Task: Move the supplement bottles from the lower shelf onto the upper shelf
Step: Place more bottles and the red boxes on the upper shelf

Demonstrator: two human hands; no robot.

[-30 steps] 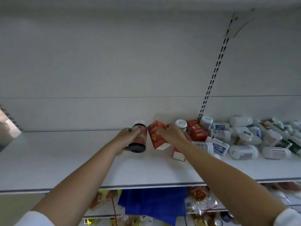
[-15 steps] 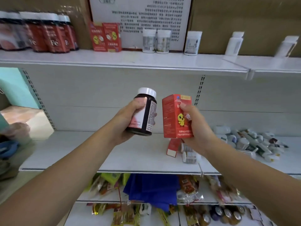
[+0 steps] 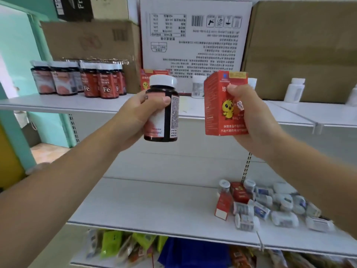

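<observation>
Left hand [image 3: 135, 117]: fingers and thumb wrapped round a dark bottle [image 3: 161, 115], which is upright with its white cap on top, held in the air level with the front edge of the upper shelf [image 3: 58, 103].
Right hand [image 3: 255, 122]: grips a red box [image 3: 222, 107] from its right side, thumb on the front face; the box is upright, just beside the bottle and not touching it.
Upper shelf: a row [image 3: 77, 80] of dark bottles stands at its left, white bottles [image 3: 294, 89] further right, cartons [image 3: 88, 39] at the back.
Lower shelf [image 3: 154, 206]: below the hands, with a heap [image 3: 270, 204] of white bottles and red boxes lying at its right.
Bottom: packets [image 3: 116, 246] and a blue bag [image 3: 193, 254].
</observation>
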